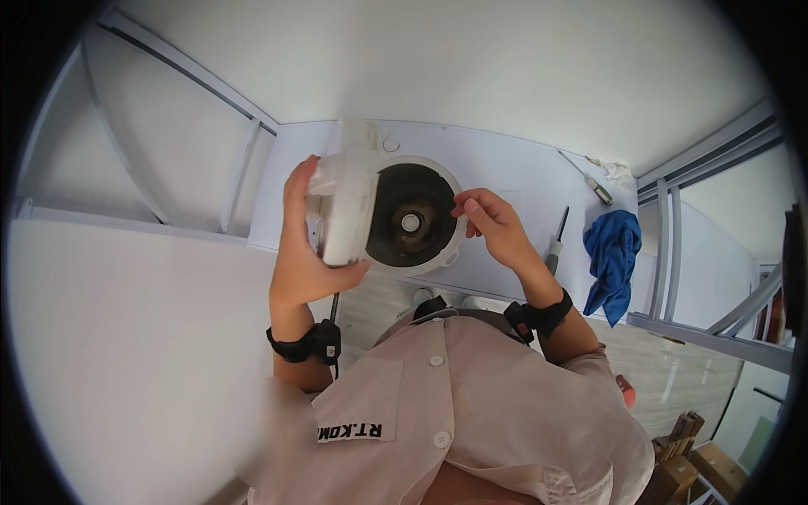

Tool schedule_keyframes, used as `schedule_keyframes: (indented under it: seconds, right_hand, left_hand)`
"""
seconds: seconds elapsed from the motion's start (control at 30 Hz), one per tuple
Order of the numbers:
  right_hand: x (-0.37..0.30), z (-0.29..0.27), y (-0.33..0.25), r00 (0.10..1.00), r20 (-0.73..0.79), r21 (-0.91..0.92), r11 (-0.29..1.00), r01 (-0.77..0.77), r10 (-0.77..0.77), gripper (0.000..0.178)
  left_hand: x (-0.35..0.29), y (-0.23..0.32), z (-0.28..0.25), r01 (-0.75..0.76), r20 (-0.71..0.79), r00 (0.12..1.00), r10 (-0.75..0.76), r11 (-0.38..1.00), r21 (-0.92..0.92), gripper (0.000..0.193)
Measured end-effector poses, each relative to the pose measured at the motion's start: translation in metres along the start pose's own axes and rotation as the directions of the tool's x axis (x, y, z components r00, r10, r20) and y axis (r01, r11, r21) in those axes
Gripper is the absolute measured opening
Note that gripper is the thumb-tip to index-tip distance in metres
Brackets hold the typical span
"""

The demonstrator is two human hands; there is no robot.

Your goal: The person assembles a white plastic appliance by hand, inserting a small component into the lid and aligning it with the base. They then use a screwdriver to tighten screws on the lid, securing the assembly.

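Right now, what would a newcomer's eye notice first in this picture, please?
First, the round pot, its dark inside open to view, on the pale table. At its left side, the left hand grips a white lid. Farther right, past the right hand, lies a bright blue cloth.

A smooth white wall (pixel 471 67) rises along the far edge of the flat, pale lavender-white worktop (pixel 505 160). Grey metal framing (pixel 126 221) borders its left edge, straight grey bars (pixel 715 340) its right; pale, streaked flooring (pixel 699 369) shows beyond the near edge.
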State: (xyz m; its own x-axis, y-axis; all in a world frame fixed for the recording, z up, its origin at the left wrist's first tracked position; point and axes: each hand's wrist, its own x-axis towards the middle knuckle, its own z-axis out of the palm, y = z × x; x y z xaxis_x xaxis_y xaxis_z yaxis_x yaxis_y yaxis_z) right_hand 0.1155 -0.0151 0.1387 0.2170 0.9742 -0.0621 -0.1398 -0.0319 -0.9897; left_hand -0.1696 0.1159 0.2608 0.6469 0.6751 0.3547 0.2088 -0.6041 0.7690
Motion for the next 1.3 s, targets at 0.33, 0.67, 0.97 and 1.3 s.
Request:
schedule_keyframes:
  seconds: [0.33,0.67,0.97,1.3]
  right_hand:
    - [0.003,-0.002,0.005,1.0,-0.005,0.02,1.0,-0.011,0.011,0.037]
    - [0.003,-0.007,0.01,0.993,-0.116,0.065,0.998,0.008,0.0,0.043]
    - [-0.005,-0.013,0.008,0.987,-0.161,0.084,0.996,-0.007,0.02,0.038]
    - [-0.01,-0.015,0.017,0.985,-0.154,0.049,0.996,-0.073,0.08,0.032]
  left_hand:
    - [-0.005,-0.007,-0.008,0.021,-0.037,0.999,-0.032,0.965,-0.261,0.131]
    - [0.006,0.029,0.033,-0.124,0.142,0.987,0.08,0.933,0.337,0.116]
    - [0.002,0.027,0.092,-0.24,0.299,0.951,0.081,0.801,0.548,0.106]
    - [0.003,0.021,0.101,-0.28,0.35,0.934,0.074,0.76,0.587,0.11]
